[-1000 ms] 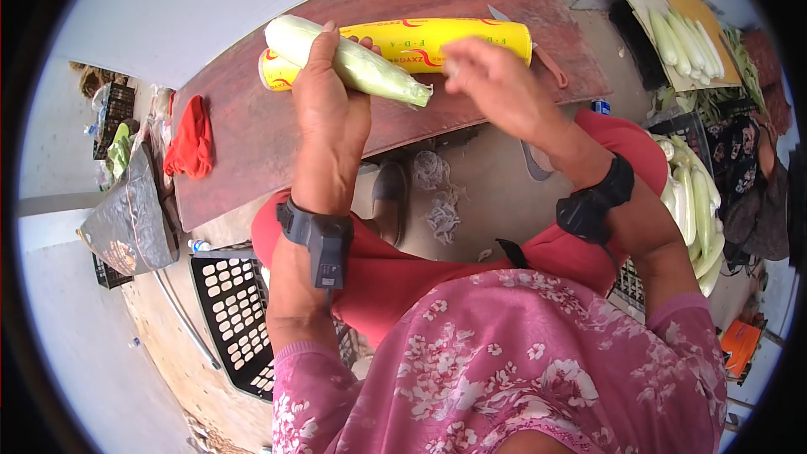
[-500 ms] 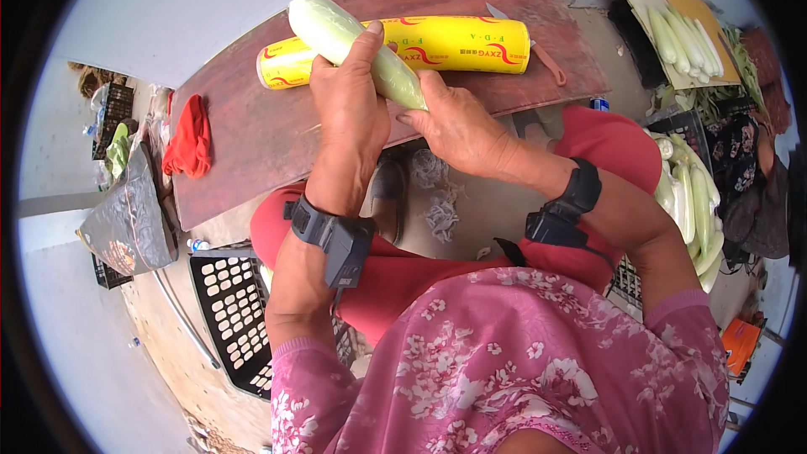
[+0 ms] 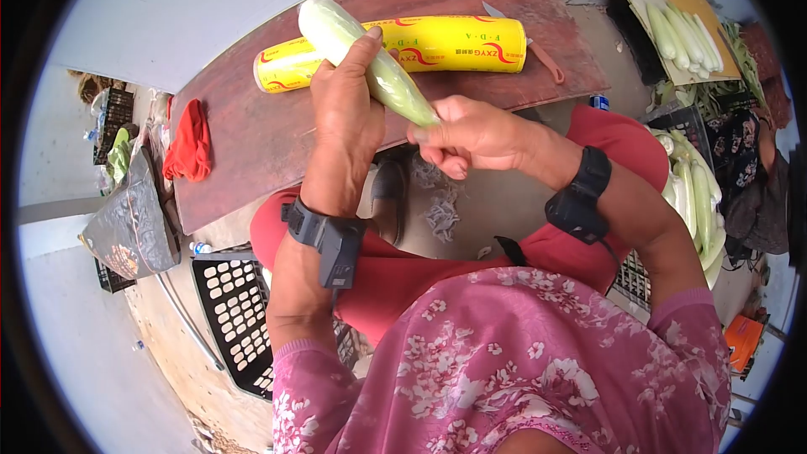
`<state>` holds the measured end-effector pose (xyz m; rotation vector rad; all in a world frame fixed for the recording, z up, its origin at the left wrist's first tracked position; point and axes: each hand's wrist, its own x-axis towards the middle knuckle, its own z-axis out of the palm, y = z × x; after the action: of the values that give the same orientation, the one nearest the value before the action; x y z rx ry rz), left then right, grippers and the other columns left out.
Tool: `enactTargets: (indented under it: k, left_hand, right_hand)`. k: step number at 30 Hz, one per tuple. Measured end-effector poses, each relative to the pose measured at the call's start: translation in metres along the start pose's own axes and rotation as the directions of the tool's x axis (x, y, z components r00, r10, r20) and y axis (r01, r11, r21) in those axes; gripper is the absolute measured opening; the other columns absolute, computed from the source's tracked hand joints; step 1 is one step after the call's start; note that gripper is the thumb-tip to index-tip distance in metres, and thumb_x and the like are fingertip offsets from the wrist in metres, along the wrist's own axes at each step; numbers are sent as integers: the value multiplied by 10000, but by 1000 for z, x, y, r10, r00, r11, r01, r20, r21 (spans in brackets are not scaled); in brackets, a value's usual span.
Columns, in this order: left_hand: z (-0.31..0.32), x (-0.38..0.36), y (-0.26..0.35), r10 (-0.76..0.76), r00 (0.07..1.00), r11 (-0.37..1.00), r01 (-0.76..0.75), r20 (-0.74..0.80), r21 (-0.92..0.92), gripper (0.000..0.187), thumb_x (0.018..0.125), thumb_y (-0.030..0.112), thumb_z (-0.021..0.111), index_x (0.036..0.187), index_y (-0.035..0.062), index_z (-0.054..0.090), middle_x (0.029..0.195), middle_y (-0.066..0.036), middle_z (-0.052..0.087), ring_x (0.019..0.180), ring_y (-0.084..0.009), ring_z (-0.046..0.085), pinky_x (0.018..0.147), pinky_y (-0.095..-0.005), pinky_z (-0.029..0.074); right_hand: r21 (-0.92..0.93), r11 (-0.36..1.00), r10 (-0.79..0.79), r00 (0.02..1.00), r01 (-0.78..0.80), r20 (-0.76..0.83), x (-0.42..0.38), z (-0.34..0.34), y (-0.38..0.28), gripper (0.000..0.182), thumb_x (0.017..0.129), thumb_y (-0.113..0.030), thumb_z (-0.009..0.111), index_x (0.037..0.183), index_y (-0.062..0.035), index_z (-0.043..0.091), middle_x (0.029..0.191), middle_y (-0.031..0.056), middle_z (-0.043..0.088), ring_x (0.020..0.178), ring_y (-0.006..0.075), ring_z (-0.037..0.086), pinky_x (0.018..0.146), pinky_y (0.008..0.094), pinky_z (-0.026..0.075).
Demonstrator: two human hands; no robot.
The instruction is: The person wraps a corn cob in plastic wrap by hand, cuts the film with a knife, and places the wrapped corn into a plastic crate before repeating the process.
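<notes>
My left hand (image 3: 346,101) is wrapped round a long pale green vegetable (image 3: 336,29), its thumb lying across the top. Shiny clear film covers this vegetable, which slants from upper left to lower right. At its narrow lower end, my right hand (image 3: 475,136) pinches the tip or the film there, thumb and forefinger together and the other fingers curled. Behind the vegetable lies a yellow roll of cling film (image 3: 471,44) with red and green print, on the reddish-brown table (image 3: 244,139).
A knife (image 3: 546,60) with a pinkish handle lies beyond the roll's right end. A red cloth (image 3: 189,141) rests at the table's left edge. More pale vegetables (image 3: 685,40) lie on a board, and others fill a crate (image 3: 693,197) at right. A black crate (image 3: 231,311) stands lower left.
My right hand has slid down to the vegetable's lower tip and turned, its fingers now curled in a pinch. The vegetable has shifted slightly right; my left hand keeps its hold.
</notes>
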<state>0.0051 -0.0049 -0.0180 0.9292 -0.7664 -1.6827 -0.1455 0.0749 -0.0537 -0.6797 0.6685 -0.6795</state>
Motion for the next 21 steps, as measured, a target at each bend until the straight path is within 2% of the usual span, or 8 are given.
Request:
enactTargets:
  k: [3, 6, 7, 10, 13, 16, 20, 21]
  left_hand:
    - [-2, 6, 4, 63, 998, 996, -65, -29, -56, 335, 842, 111, 680, 1083, -36, 500, 931, -117, 575, 837, -233, 604, 712, -374, 512]
    - [-4, 7, 7, 108, 993, 993, -110, -55, -52, 341, 842, 118, 689, 1079, -34, 497, 937, -109, 574, 828, -224, 600, 722, -372, 514]
    - [-3, 6, 8, 105, 993, 994, -107, -59, -38, 356, 851, 120, 682, 1105, -39, 489, 960, -112, 568, 863, -238, 593, 765, -384, 509]
    - [2, 2, 3, 106, 992, 994, -107, -67, -10, 355, 857, 116, 680, 1113, -38, 488, 975, -106, 563, 884, -233, 587, 805, -383, 506]
    - [7, 1, -3, 109, 993, 994, -109, -47, 3, 341, 858, 115, 684, 1098, -33, 492, 964, -94, 567, 864, -209, 588, 802, -365, 508]
    - [10, 1, -12, 132, 991, 991, -132, -29, 10, 309, 815, 136, 724, 1013, 1, 529, 893, -68, 582, 750, -162, 569, 643, -315, 486]
    - [11, -1, -11, 167, 985, 986, -166, -54, 18, 329, 808, 122, 727, 1029, -7, 521, 906, -78, 579, 758, -169, 570, 656, -317, 488]
    - [11, -1, -9, 171, 983, 985, -170, -65, 20, 333, 807, 118, 727, 1033, -9, 519, 908, -81, 578, 761, -172, 570, 660, -318, 488]
  right_hand:
    - [-578, 778, 223, 968, -247, -113, -12, -3, -5, 300, 863, -138, 618, 1091, 28, 516, 782, 63, 606, 576, 115, 582, 532, 245, 477]
    - [-710, 698, 40, 995, -91, -88, -17, -22, -13, 388, 833, -89, 594, 1169, 73, 485, 915, 109, 619, 728, 148, 629, 678, 283, 510]
    - [-768, 628, -68, 974, -126, -216, -18, -22, -21, 465, 842, -103, 598, 1239, 86, 445, 1080, 158, 589, 893, 171, 623, 807, 312, 497]
    - [-814, 580, -530, 775, 34, -345, -19, 7, -35, 573, 831, -108, 614, 1315, 81, 375, 1205, 211, 529, 1022, 231, 590, 870, 358, 481]
    - [-999, 44, -797, 604, 28, -18, -7, 30, -18, 697, 815, -130, 641, 1379, 69, 283, 1284, 266, 452, 1123, 344, 535, 922, 397, 457]
    - [-980, -128, -777, 629, -149, 6, 8, 37, 2, 764, 799, -144, 659, 1395, 74, 234, 1316, 289, 398, 1145, 420, 497, 931, 417, 447]
    - [-880, 448, -597, 681, -156, -425, 31, 23, -7, 593, 798, -155, 674, 1278, 48, 391, 1102, 223, 589, 1059, 360, 573, 874, 382, 468]
    - [-883, 459, -586, 715, -95, -381, 32, 20, -7, 540, 800, -161, 677, 1235, 40, 427, 1063, 215, 606, 1038, 358, 586, 864, 381, 472]
